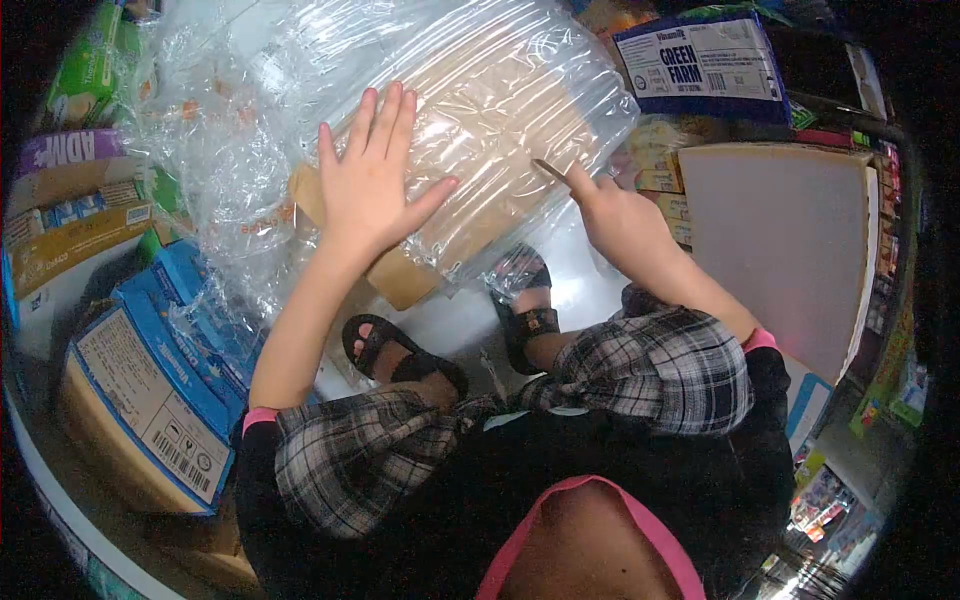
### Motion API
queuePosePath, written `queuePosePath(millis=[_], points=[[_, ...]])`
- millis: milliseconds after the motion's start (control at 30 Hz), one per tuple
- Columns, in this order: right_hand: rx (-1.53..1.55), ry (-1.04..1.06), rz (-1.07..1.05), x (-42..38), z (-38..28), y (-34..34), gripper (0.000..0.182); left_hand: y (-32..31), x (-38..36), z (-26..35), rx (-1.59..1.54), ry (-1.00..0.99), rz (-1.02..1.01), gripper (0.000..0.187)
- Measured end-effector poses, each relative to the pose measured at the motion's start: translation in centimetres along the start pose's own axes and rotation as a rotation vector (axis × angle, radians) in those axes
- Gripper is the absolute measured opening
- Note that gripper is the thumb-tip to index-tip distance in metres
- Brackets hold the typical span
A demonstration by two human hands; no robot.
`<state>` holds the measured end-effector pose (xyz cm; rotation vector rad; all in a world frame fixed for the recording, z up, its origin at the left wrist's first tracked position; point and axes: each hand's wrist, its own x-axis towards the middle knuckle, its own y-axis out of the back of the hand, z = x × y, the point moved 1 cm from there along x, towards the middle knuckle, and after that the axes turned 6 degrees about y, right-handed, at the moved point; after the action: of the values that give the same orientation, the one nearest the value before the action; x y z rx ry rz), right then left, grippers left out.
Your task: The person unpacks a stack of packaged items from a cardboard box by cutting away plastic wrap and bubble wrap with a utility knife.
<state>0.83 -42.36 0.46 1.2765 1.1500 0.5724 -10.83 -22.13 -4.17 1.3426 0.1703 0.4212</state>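
A brown cardboard package [505, 105] lies in front of me under clear, ribbed air-cushion plastic [590, 75]. My left hand [370, 195] rests flat on the plastic at the near left part of the package, fingers spread and thumb pointing right. At the package's right edge, my right hand [622, 222] is closed around a small knife [549, 171]. Its short dark blade points up and left over the wrapping, while the handle is hidden in my fist. Loose, crumpled clear plastic [235, 165] spreads out left of my left hand.
Blue Vinamilk boxes [165, 380] stand at the left, below a purple box [75, 150]. A dark blue Green Farm carton [700, 70] is at the upper right. A large grey-white panel [775, 240] stands right of my right arm. My sandalled feet [405, 352] are below the package.
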Motion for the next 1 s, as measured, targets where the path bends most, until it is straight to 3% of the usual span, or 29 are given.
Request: queuePosePath(millis=[267,333,433,500,533,600,633,767,833,1000], points=[[0.113,0.032,0.049,-1.2,1.2,-0.4,0.018,0.2,-0.1,-0.1,0.026,0.021,-0.038,0.079],[0.379,0.030,0.302,-0.7,0.7,1.1,0.016,-0.1,-0.7,0.3,0.020,0.030,-0.060,0.080],[0.530,-0.031,0.386,1.0,0.2,3.4,0.019,-0.8,-2.1,2.4,0.025,0.123,0.027,0.078],[0.589,-0.031,0.382,2.1,-0.3,4.2,0.026,-0.4,-3.8,4.4,-0.390,0.145,-0.027,0.074],[0.590,-0.023,0.387,2.4,-0.4,4.3,0.026,0.8,-4.3,4.7,-0.385,0.147,-0.021,0.074],[0.691,-0.020,0.287,3.0,-0.6,4.1,0.030,3.9,-4.6,5.4,-0.380,-0.060,-0.400,0.068],[0.679,0.021,0.360,3.4,-0.3,3.0,0.031,4.5,-4.5,4.9,-0.424,-0.088,-0.496,0.063],[0.709,-0.020,0.309,4.1,0.1,0.8,0.031,1.3,-3.5,1.8,-0.333,-0.044,-0.275,0.063],[0.646,0.011,0.291,4.3,0.3,-0.6,0.028,0.0,-2.8,1.2,-0.060,-0.026,-0.012,0.064],[0.530,-0.068,0.242,5.0,0.2,0.4,0.021,-0.3,-2.8,2.5,-0.052,0.033,-0.039,0.068]])
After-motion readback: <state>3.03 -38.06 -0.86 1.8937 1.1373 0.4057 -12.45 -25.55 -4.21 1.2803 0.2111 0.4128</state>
